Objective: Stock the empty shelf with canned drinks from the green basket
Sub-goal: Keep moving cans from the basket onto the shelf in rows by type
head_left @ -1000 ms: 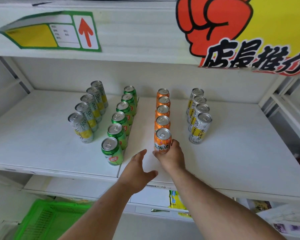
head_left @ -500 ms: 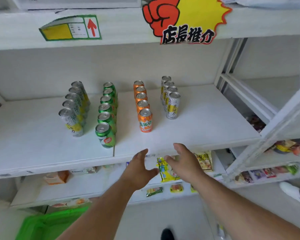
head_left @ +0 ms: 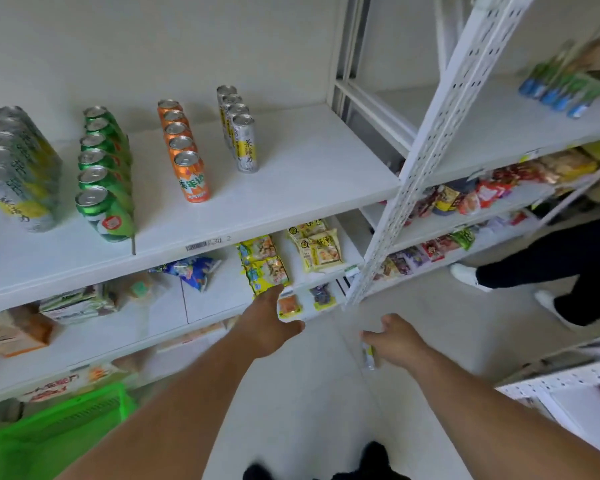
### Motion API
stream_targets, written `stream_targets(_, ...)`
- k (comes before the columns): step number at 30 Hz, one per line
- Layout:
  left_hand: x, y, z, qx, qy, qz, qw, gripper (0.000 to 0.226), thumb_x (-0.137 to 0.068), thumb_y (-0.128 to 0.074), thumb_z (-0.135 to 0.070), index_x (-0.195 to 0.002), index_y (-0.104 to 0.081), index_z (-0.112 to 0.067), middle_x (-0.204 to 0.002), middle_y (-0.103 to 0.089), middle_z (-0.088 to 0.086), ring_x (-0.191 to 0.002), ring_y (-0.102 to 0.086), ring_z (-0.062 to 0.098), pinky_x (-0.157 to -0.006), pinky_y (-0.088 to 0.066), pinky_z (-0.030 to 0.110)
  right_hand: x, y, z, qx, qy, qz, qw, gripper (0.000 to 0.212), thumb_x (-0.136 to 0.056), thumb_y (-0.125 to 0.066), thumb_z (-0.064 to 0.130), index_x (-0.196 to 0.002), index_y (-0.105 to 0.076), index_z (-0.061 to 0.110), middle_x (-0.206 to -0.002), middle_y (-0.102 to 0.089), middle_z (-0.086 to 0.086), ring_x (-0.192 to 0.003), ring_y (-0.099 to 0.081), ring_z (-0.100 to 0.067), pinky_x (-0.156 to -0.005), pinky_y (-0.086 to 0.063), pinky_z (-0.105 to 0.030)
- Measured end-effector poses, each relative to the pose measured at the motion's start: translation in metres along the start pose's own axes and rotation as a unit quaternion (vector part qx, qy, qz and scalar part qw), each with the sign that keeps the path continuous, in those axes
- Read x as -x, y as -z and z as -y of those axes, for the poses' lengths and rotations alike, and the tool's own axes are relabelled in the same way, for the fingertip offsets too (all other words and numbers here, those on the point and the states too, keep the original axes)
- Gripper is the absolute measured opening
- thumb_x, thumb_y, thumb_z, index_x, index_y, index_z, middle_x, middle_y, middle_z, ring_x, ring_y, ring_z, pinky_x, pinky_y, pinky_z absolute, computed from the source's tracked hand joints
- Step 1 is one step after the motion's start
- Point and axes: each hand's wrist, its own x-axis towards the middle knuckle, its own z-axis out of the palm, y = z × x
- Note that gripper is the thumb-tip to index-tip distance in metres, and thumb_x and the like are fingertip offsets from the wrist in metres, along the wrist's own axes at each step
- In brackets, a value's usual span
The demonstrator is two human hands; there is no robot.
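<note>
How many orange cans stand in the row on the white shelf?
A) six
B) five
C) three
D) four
B: the row of orange cans on the white shelf shows five silver tops, one behind the other, from the front can to the back wall.

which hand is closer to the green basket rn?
Left. The left hand hangs up and right of the green basket, below the shelf edge; the right hand is farther right, over the floor.

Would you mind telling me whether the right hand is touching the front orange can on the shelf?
Apart. The head view shows the right hand low over the floor, well below the front orange can.
</note>
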Motion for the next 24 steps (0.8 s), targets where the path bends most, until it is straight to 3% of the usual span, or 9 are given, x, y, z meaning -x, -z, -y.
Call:
stream_targets(2,-0.006,-0.019,-0.014,-0.014,0.001,0.012,1.000,0.083,-0.083,-0.076,-0.043,-0.151,-0.032,-0.026,-0.145,-0.043,-0.003,-0.128,-0.048,0.018,-0.093,-0.043,0.026,-0.004,0.014,-0.031,-0.010,-0.027,-0.008,1.000,0.086,-0.090,-0.076,0.044,-0.154,-0.038,0.002,-0.149,-0.053,-0.014,-0.133,-0.055,-0.028,-0.092,-0.042,-0.025)
stream_targets(6,-0.019,-0.070,-0.045,-0.028,0.015,0.042,0.999,0.095,-0.079,-0.074,-0.056,-0.155,-0.024,-0.030,-0.157,-0.033,-0.001,-0.139,-0.040,0.021,-0.108,-0.041,0.035,-0.017,0.046,-0.088,-0.013,-0.062,-0.010,0.998,0.086,-0.088,-0.076,0.046,-0.151,-0.043,0.000,-0.148,-0.054,-0.016,-0.135,-0.054,-0.029,-0.100,-0.041,-0.026)
stream_targets(11,-0.037,-0.148,-0.078,-0.025,0.053,0.073,0.996,0.095,-0.080,-0.074,-0.054,-0.156,-0.023,-0.030,-0.157,-0.032,0.002,-0.139,-0.041,0.019,-0.108,-0.042,0.037,-0.050,0.080,-0.152,-0.021,-0.080,0.027,0.996,0.091,-0.087,-0.076,0.051,-0.154,-0.039,0.001,-0.150,-0.052,-0.015,-0.137,-0.052,-0.028,-0.103,-0.041,-0.027)
stream_targets(15,-0.049,-0.197,-0.086,-0.015,0.079,0.086,0.993,0.095,-0.079,-0.075,-0.055,-0.156,-0.023,-0.031,-0.157,-0.034,0.001,-0.139,-0.040,0.017,-0.100,-0.041,0.027,-0.082,0.096,-0.189,-0.002,-0.089,0.041,0.995,0.089,-0.088,-0.075,0.050,-0.154,-0.039,0.002,-0.151,-0.052,-0.013,-0.138,-0.052,-0.027,-0.103,-0.040,-0.026)
stream_targets(20,-0.061,-0.221,-0.080,0.000,0.112,0.094,0.989,0.095,-0.079,-0.075,-0.052,-0.156,-0.023,-0.031,-0.158,-0.033,0.000,-0.142,-0.036,0.016,-0.110,-0.039,0.034,-0.111,0.103,-0.202,0.016,-0.106,0.058,0.993,0.086,-0.090,-0.072,0.048,-0.155,-0.038,0.003,-0.155,-0.049,-0.011,-0.141,-0.050,-0.027,-0.103,-0.040,-0.026)
stream_targets(24,-0.093,-0.229,-0.066,0.017,0.123,0.111,0.986,0.095,-0.079,-0.075,-0.053,-0.156,-0.022,-0.033,-0.158,-0.033,-0.001,-0.142,-0.037,0.017,-0.109,-0.041,0.035,-0.129,0.103,-0.201,0.038,-0.123,0.070,0.989,0.083,-0.092,-0.069,0.050,-0.156,-0.038,0.006,-0.158,-0.047,-0.008,-0.143,-0.047,-0.026,-0.104,-0.038,-0.027)
